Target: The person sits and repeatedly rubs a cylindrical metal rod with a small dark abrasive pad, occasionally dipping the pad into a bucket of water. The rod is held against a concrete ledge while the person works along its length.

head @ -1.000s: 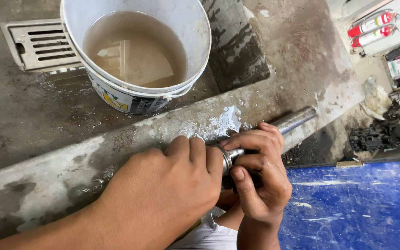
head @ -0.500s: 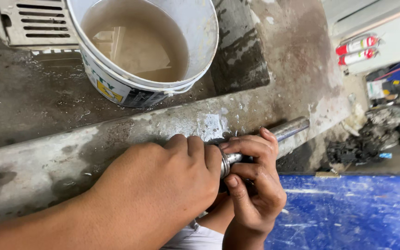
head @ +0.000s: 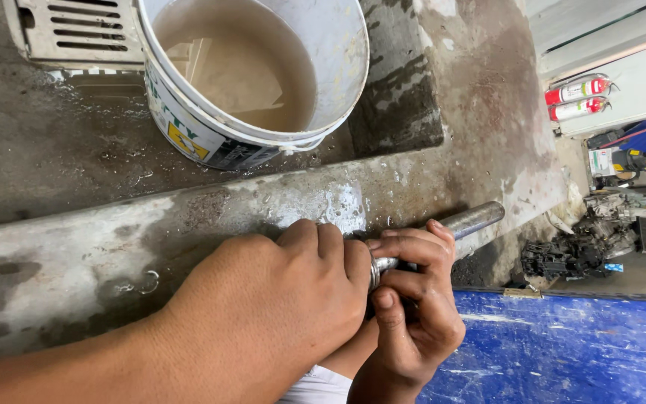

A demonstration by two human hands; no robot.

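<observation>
From my seat I see both hands bunched together over a grey, wet-stained concrete ledge (head: 114,247). My left hand (head: 263,307) is curled into a closed fist, its grip wrapped around something I cannot make out beneath the knuckles. My right hand (head: 413,314) has its fingers and thumb pinched shut on the short shiny metal rod (head: 472,220), whose free end pokes out to the right over the ledge; a ringed silver collar shows between the two hands.

I'd judge the work is mid-way: the rod is firmly in hand and being handled at the collar, but whether anything has been fitted or loosened I cannot tell.

Behind the hands sits a white plastic bucket of murky brown water (head: 263,75), beside a pale slotted floor drain grate (head: 76,30). A scuffed blue tarpaulin-like surface (head: 562,352) lies at lower right.
</observation>
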